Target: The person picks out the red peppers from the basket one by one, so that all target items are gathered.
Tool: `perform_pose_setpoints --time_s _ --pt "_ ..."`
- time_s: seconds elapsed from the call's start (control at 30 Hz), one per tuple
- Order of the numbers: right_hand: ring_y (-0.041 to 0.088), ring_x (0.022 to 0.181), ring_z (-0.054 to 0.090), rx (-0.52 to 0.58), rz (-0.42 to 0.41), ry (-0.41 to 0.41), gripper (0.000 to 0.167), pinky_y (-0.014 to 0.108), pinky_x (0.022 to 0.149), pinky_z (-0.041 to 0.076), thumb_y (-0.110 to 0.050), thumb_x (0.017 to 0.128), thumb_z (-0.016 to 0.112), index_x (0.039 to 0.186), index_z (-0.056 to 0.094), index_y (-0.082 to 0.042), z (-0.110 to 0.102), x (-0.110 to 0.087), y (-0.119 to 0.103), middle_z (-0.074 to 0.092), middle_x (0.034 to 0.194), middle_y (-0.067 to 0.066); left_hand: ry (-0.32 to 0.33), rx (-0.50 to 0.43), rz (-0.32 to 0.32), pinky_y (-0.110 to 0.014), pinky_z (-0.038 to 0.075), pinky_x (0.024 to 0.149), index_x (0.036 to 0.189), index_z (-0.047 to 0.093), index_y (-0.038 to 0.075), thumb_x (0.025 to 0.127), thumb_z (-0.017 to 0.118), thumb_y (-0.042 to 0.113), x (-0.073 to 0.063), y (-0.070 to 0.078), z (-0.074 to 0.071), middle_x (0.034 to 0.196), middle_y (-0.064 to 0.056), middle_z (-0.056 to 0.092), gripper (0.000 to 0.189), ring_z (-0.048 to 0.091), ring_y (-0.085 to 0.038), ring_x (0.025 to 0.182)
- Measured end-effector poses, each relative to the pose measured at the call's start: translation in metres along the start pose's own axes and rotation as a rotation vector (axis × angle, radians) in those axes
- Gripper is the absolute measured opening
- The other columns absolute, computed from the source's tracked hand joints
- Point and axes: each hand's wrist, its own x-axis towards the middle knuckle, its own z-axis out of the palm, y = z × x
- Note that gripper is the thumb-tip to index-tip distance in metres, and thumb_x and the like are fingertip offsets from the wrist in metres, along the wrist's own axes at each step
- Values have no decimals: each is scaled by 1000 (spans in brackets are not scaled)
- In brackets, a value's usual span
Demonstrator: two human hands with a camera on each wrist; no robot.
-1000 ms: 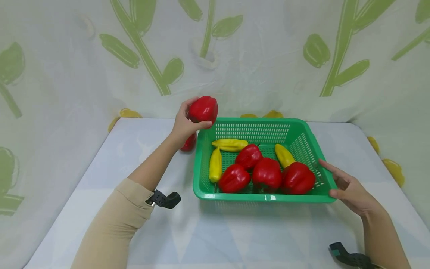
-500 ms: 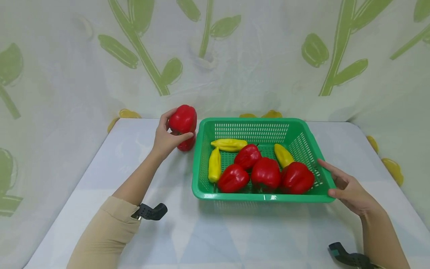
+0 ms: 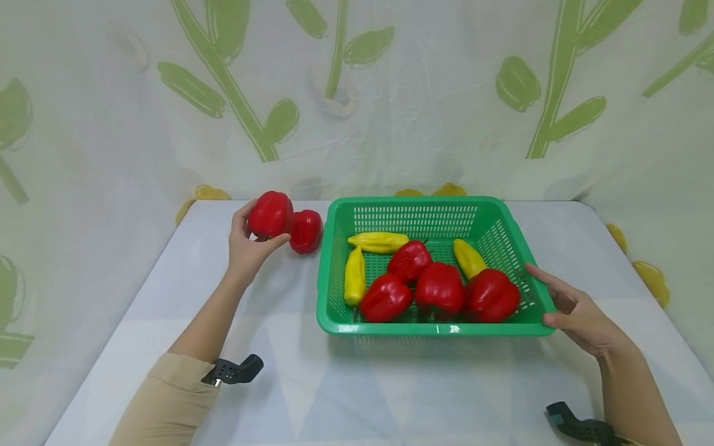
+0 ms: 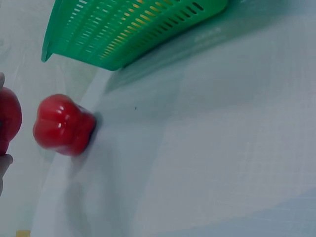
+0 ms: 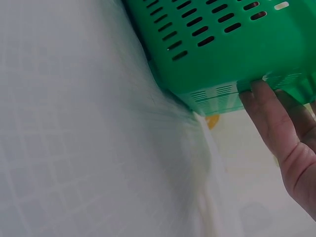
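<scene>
In the head view my left hand (image 3: 246, 249) holds a red bell pepper (image 3: 271, 214) above the table's far left part, fingers behind it and thumb at its lower right. Just right of it, a second red bell pepper (image 3: 306, 231) lies on the table beside the green basket (image 3: 435, 329). Only an edge of the held pepper (image 4: 9, 118) shows in the left wrist view. My right hand (image 3: 588, 323) grips the basket's right end, with thumb and index finger at the rim. Fingertips (image 5: 261, 89) touch the outer wall in the right wrist view.
Inside the slotted basket lie several red bell peppers (image 3: 439, 289) and yellow peppers (image 3: 378, 241). White cloth with green leaf prints (image 3: 362, 148) hangs behind the pale table (image 3: 357, 396). The table's far edge runs just behind the basket.
My left hand has carried the held pepper left and down, from above the basket's left corner past the pepper on the table. The right hand and basket stay nearly in place.
</scene>
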Motion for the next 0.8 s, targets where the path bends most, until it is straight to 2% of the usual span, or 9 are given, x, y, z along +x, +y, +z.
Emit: perform_pose_setpoints --time_s 0.3,0.6,0.8 --pt "4 115 49 -2 2 2 68 25 83 52 -20 91 62 150 28 -19 0 0 1 47 130 -6 59 4 -110 -45 43 102 145 25 27 78 76 14 3 -17 -10 148 1 31 85 30 -21 135" --pt "4 115 47 -18 0 2 67 25 83 53 -17 91 61 150 27 -18 2 0 1 44 132 -7 51 54 -201 -45 42 103 147 21 28 77 78 18 11 -41 -13 150 0 26 91 26 -22 137" --pt "5 114 48 -14 -12 1 67 26 82 53 -18 91 60 150 28 -17 1 0 1 46 130 -5 15 74 -235 -46 42 102 148 18 28 78 78 21 18 -52 -11 151 -2 24 92 24 -24 139"
